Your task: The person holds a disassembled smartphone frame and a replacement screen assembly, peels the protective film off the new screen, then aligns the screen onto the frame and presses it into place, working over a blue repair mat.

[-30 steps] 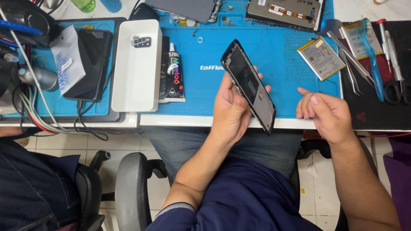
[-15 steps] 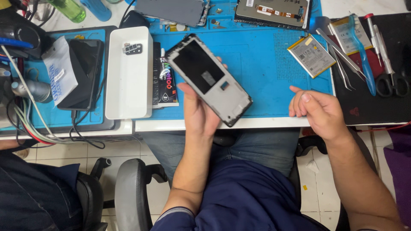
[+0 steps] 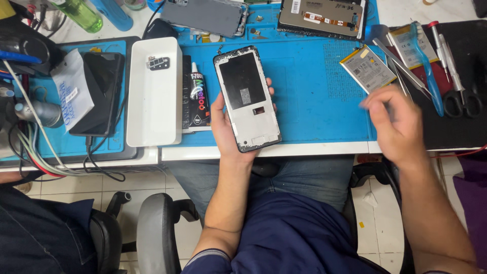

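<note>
My left hand (image 3: 225,127) holds a bare phone frame (image 3: 247,98) flat, inner side up, above the blue work mat (image 3: 314,96). The frame is silver and black with a dark middle plate. My right hand (image 3: 394,122) is blurred at the mat's right edge, fingers loosely spread and holding nothing. It is just below a phone battery (image 3: 366,68) and a pair of tweezers (image 3: 398,63), not touching them.
A white tray (image 3: 152,106) with a small camera part stands left of a black glue tube (image 3: 199,99). Another phone body (image 3: 208,15) and a screen panel (image 3: 322,15) lie at the back. Scissors (image 3: 459,94), a blue tool (image 3: 428,71) and a screwdriver rest on the black mat at right.
My left hand has turned the phone frame from edge-on to flat and straightened it. My right hand has risen from the table edge toward the battery and tools.
</note>
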Motion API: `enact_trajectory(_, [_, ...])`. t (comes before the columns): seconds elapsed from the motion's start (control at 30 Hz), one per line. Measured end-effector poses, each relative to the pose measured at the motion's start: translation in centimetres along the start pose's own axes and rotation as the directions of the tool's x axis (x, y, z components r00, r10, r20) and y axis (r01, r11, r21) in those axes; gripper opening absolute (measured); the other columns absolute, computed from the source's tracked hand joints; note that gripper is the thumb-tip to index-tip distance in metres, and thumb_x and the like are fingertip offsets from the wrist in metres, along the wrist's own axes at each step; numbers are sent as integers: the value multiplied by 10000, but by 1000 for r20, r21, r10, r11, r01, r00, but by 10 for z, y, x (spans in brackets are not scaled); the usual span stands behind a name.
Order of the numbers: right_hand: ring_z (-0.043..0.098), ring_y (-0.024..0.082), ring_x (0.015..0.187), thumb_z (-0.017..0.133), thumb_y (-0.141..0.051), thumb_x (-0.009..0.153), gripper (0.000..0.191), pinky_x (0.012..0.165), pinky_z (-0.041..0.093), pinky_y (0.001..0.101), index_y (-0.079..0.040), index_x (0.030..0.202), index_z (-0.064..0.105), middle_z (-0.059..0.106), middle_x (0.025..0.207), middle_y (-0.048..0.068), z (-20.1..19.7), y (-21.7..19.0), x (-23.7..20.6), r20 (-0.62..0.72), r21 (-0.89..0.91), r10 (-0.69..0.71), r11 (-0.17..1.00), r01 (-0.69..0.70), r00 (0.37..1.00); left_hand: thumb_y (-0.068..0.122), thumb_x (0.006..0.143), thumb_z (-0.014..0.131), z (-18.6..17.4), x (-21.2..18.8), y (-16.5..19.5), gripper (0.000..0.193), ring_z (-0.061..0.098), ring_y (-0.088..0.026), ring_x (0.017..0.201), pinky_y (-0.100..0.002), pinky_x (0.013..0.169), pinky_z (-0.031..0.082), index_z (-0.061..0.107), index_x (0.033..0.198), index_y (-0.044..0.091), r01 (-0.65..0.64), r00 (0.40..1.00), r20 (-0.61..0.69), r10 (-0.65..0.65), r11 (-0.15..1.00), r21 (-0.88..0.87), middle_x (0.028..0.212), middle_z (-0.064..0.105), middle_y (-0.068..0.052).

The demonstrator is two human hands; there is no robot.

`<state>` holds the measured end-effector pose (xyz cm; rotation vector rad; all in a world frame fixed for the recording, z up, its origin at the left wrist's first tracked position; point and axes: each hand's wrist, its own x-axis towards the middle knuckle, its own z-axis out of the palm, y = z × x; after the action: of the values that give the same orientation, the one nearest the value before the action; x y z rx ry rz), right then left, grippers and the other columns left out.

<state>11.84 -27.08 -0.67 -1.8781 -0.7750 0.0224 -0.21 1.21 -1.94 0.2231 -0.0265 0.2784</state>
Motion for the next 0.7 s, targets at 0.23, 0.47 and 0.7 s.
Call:
enact_trajectory(0.23, [478, 456, 1346, 796, -257, 998, 597, 1089, 453, 529, 41, 1406, 477, 492, 1400, 270, -6, 11, 22, -16, -700, -52, 713, 26, 999, 450, 1141, 339, 0, 0, -2, 627, 643, -333, 1218, -445, 985, 568, 453, 1542, -18, 5, 1000, 17, -6, 998, 58, 1409, 592, -269])
enact_trajectory(0.47, [500, 446, 1329, 818, -323, 958, 771, 1038, 477, 545, 47, 1516, 435, 516, 1427, 285, -5, 7, 35, -28, -695, 71, 716, -71, 997, 546, 1135, 298, 1, -3, -3, 707, 636, -308, 1237, -431, 996, 564, 436, 1559, -4, 49, 999, 7, -51, 984, 170, 1419, 588, -245])
enact_trajectory(0.7, [512, 429, 1315, 822, -315, 917, 686, 1030, 486, 524, 26, 1439, 535, 574, 1381, 248, -5, 3, 38, -12, -746, 18, 666, -21, 1000, 571, 1127, 301, 0, -3, -3, 723, 637, -293, 1221, -429, 993, 568, 443, 1550, 3, 17, 1000, 4, -19, 981, 192, 1406, 594, -221])
